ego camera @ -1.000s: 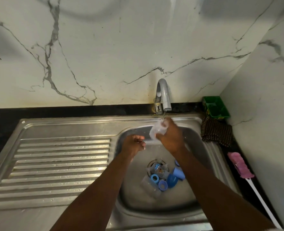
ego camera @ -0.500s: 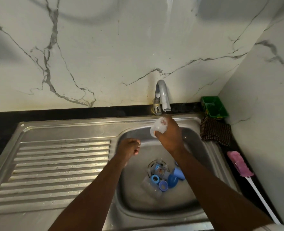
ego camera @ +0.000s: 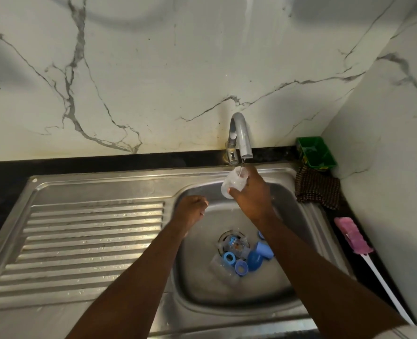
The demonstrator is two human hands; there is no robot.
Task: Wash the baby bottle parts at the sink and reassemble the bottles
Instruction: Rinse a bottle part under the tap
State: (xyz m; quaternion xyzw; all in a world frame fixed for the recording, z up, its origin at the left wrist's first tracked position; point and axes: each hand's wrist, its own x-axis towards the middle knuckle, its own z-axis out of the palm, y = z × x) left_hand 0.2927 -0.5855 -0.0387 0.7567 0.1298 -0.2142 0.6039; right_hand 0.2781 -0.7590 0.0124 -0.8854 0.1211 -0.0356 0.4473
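Gripping a clear plastic baby bottle body (ego camera: 233, 183) in the right hand (ego camera: 251, 195), open mouth tilted up just under the spout of the curved steel tap (ego camera: 239, 135). Holding the left hand (ego camera: 192, 211) curled in an empty fist above the stainless steel sink basin (ego camera: 227, 289), left of the bottle. By the drain (ego camera: 227, 237), blue plastic rings and caps (ego camera: 247, 261) clustered together.

left hand (ego camera: 192, 211): fingers curled, holding nothing | right hand (ego camera: 251, 195): raised, fingers gripping clear bottle (ego camera: 233, 183)
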